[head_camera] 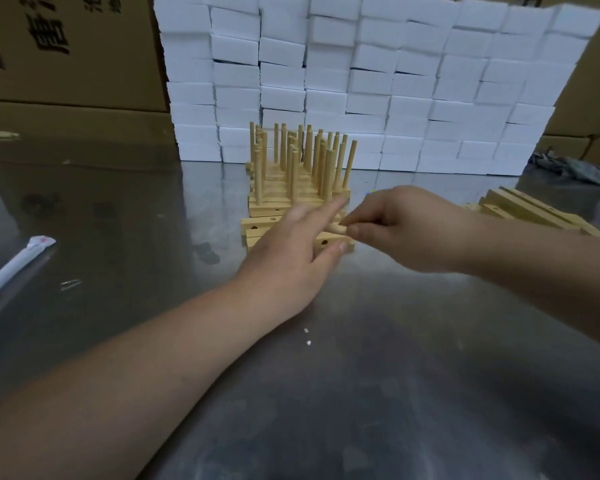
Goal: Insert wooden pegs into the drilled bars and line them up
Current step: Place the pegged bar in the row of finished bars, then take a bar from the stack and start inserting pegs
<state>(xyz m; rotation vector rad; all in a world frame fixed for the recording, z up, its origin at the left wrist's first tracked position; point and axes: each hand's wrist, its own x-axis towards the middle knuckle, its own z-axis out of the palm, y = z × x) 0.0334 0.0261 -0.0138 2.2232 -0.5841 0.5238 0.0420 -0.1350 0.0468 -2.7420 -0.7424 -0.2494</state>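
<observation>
Hands, left [291,252] and right [400,230] with peg [337,229], hide bars [257,227].

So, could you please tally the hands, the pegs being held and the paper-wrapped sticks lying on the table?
Hands: 2, the left hand and the right hand
Pegs being held: 1, the peg pinched by the right hand
Paper-wrapped sticks: 1, the wrapped stick lying far left
Total: 4

White boxes [378,81] stacked before cardboard cartons [66,53].
</observation>
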